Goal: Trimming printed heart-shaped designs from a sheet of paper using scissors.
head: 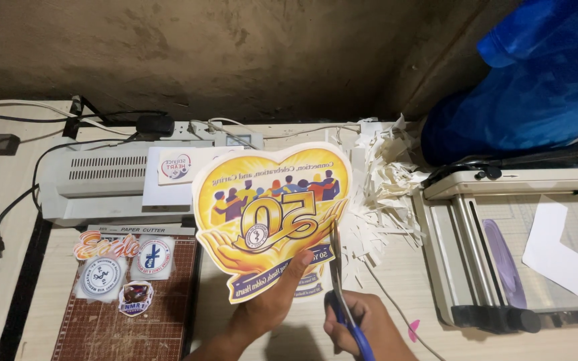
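My left hand (269,304) grips the lower edge of a large heart-shaped yellow print (269,207), a glossy sheet with cupped hands, a row of figures and a big gold number. My right hand (362,327) works blue-handled scissors (339,281), whose blades reach up along the print's right lower edge, at its white border. The print is held above the table, upside down to me.
A grey laminator (95,180) sits at the back left with a small sheet on it. A brown cutting mat (112,327) carries several cut-out badges. White paper trimmings (386,180) pile at centre right. A paper trimmer (496,247) and blue plastic bag (530,87) stand right.
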